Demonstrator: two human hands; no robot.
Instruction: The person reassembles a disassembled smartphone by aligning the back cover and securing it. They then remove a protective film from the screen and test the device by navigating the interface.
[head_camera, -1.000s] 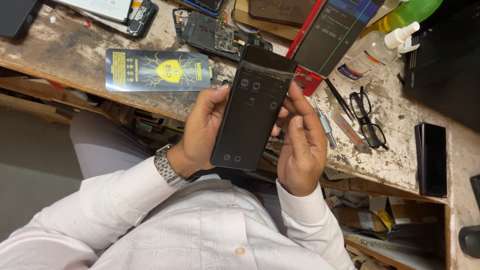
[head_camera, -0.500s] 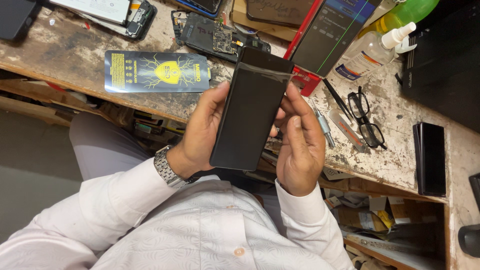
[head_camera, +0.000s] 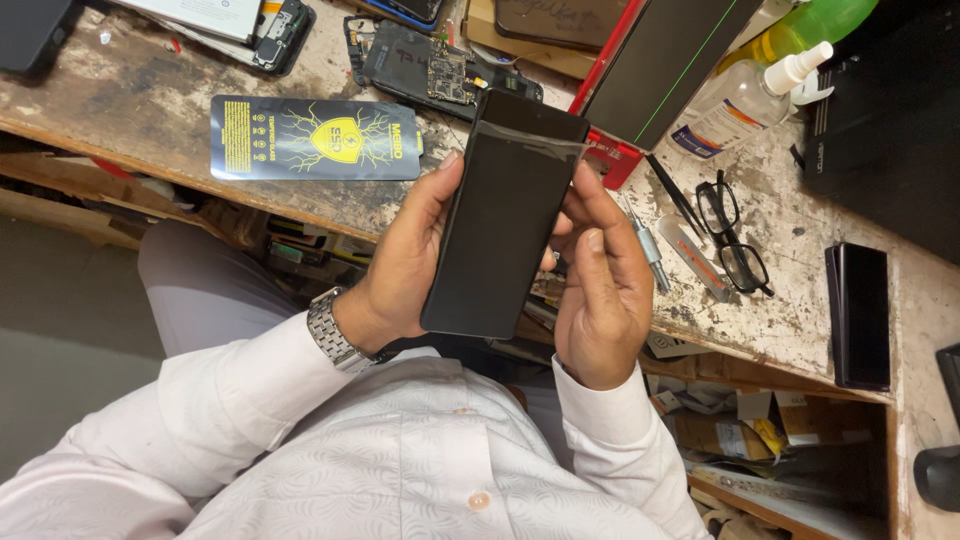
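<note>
A black smartphone (head_camera: 502, 215) is held upright above the workbench edge, dark glossy face toward me, a thin clear film lying across its upper part. My left hand (head_camera: 400, 265) grips its left edge and back, a metal watch on that wrist. My right hand (head_camera: 600, 290) cups the right edge, thumb and fingers touching the side of the glass.
On the worn workbench (head_camera: 150, 110) lie a dark screen-protector packet with a yellow shield (head_camera: 315, 138), an opened phone with bare circuit board (head_camera: 430, 65), a spray bottle (head_camera: 745, 95), black eyeglasses (head_camera: 730, 235), tweezers, a screwdriver (head_camera: 645, 245) and another black phone (head_camera: 858, 315). Cluttered shelves sit below.
The phone showed a dark face with round marks a second ago; it now shows a plain glossy face. My right-hand fingers have shifted along its right edge.
</note>
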